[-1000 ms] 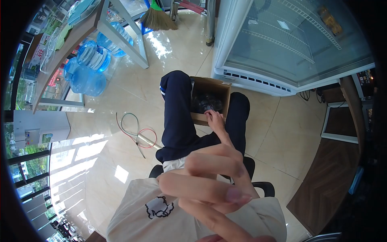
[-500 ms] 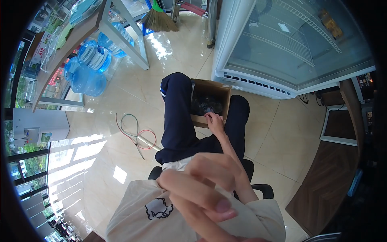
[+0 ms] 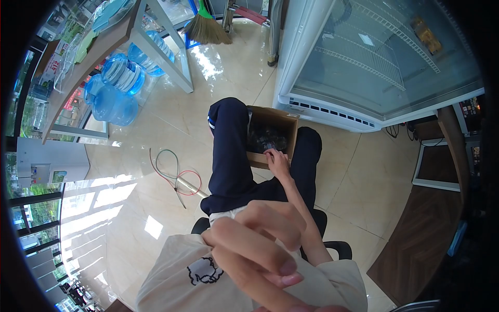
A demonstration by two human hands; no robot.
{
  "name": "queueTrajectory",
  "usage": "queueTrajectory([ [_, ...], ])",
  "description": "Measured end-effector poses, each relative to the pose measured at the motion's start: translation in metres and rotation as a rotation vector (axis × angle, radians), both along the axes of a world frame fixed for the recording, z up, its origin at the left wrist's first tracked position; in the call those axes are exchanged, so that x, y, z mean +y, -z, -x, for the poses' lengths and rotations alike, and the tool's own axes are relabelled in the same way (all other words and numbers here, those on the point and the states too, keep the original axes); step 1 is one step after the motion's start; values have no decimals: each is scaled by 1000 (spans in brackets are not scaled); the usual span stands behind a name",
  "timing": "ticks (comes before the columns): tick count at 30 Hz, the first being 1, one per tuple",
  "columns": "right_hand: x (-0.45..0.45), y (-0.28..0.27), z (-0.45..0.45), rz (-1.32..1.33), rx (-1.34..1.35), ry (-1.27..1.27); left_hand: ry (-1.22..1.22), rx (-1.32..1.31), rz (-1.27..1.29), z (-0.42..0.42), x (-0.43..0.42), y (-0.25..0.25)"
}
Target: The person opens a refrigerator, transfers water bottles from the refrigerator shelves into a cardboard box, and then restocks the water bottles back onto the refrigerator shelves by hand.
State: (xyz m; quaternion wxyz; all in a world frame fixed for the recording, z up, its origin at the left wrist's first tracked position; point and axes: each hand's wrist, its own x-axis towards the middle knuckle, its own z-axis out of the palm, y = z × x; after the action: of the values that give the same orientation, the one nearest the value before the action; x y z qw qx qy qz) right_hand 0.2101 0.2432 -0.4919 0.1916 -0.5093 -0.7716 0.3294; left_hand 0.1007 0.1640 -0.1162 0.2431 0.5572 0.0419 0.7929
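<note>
Hands (image 3: pixel 279 165) apart, right one at cardboard box (image 3: pixel 258 160)

Looped cords (image 3: pixel 175 189) are carried by the tiled floor (image 3: pixel 338 187) near half past eight, blue jugs (image 3: pixel 122 75) at ten o'clock, a fridge (image 3: pixel 358 73) at two.

You are wearing matt navy cloth trousers (image 3: pixel 227 151); mid-frame, the box (image 3: pixel 258 159) is showing dull brown cardboard. Glossy floor tiles (image 3: pixel 345 171) are gleaming, translucent plastic bottles (image 3: pixel 122 78) are shining upper left, smooth fridge glass (image 3: pixel 358 78) is reflecting upper right.
</note>
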Motion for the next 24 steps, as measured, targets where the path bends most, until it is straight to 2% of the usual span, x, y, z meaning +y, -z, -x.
queueTrajectory([
  [2,0,0,0,-4,-2,1,-119,-10,55,-6,-3,-5],
  [5,1,-1,1,1,-7,4,-34,27,91,-1,-4,-10],
  [8,0,1,0,-3,-2,6,134,39,21,8,7,-9],
  [11,-1,5,1,-25,11,10,75,-205,100,-4,2,-20],
  [14,0,5,0,-16,18,5,-80,-270,140,-11,-1,-28],
  [17,1,3,1,-13,25,2,-185,21,124,1,-5,-21],
  [20,0,4,0,-6,17,3,48,83,117,12,-9,-15],
  [22,0,5,0,-4,0,5,113,41,79,13,-3,-14],
  [24,0,3,1,-2,5,7,116,-129,81,7,-2,-18],
])
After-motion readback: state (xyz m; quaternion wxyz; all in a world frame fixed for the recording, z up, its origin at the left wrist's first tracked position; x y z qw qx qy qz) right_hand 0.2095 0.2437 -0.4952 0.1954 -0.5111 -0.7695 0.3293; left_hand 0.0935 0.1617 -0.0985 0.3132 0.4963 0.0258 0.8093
